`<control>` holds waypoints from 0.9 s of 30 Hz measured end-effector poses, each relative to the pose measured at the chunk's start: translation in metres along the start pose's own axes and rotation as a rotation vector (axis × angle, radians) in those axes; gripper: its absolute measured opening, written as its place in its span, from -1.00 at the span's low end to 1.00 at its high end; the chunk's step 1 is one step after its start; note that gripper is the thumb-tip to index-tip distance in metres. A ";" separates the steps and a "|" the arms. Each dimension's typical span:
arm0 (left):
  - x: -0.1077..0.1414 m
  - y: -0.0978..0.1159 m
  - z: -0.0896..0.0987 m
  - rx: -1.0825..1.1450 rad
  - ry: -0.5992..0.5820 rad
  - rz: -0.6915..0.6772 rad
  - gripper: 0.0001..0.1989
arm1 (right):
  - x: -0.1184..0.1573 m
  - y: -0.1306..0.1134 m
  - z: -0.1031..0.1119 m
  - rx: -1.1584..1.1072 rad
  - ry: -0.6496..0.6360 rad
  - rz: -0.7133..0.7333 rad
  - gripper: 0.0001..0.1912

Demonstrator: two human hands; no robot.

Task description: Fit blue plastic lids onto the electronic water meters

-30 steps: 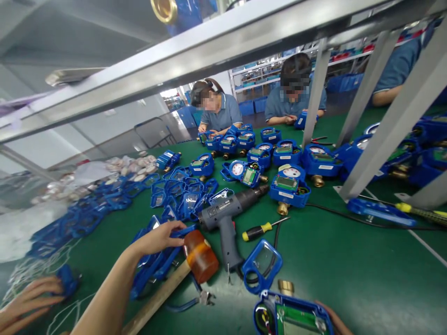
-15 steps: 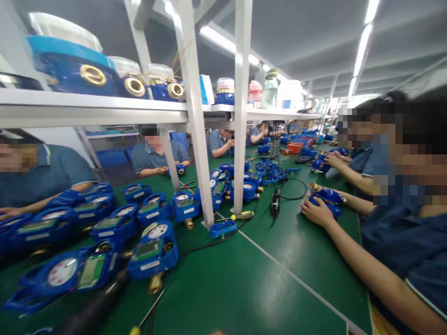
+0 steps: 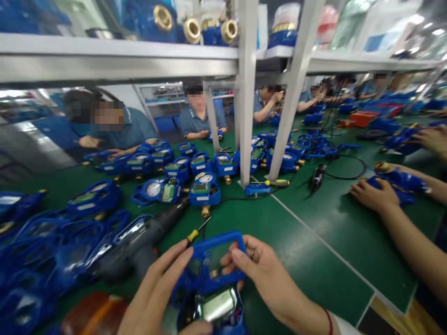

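My right hand [image 3: 270, 274] pinches the right edge of a blue plastic cover frame [image 3: 221, 238], which is tilted up over a blue water meter [image 3: 218, 304] with a bare display. My left hand [image 3: 162, 284] is wrapped about the left side of the meter, its fingertips at the cover's left part and its thumb low near the display. The meter's underside is out of sight. Just beyond the cover lies a yellow-handled screwdriver [image 3: 193, 236]. A dark power screwdriver [image 3: 139, 242] rests left of my left hand.
Blue covers [image 3: 66, 242] are piled at left. Several water meters [image 3: 204, 188] stand beyond my hands. A shelf [image 3: 118, 60] on white posts [image 3: 246, 116] crosses above the green table [image 3: 289, 242]. At right, a co-worker's hand [image 3: 379, 193] holds another meter. More people sit opposite.
The view has swung left and down. Both my hands, the cover and the meter now show at the bottom, where only a fingertip-sized patch showed before.
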State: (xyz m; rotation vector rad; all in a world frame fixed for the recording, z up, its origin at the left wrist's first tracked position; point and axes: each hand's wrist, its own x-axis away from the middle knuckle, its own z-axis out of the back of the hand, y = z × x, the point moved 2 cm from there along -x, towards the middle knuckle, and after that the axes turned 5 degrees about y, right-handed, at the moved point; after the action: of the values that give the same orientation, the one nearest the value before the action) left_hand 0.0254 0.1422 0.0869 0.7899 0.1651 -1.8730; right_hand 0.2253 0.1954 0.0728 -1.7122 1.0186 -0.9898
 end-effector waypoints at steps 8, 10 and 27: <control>-0.005 0.013 0.013 0.024 -0.057 0.197 -0.35 | 0.003 -0.002 -0.012 -0.102 -0.150 -0.092 -0.66; 0.006 0.004 0.020 0.175 -0.028 0.414 -0.38 | 0.005 -0.001 -0.004 0.035 -0.091 0.044 -0.66; 0.053 0.028 -0.009 0.422 -0.071 0.602 -0.42 | 0.032 0.057 0.017 0.465 0.006 0.239 -0.65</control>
State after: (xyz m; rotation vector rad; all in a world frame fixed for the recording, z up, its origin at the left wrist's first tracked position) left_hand 0.0416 0.0930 0.0555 0.9275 -0.4814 -1.3649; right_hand 0.2395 0.1549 0.0205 -1.1788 0.8877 -0.9825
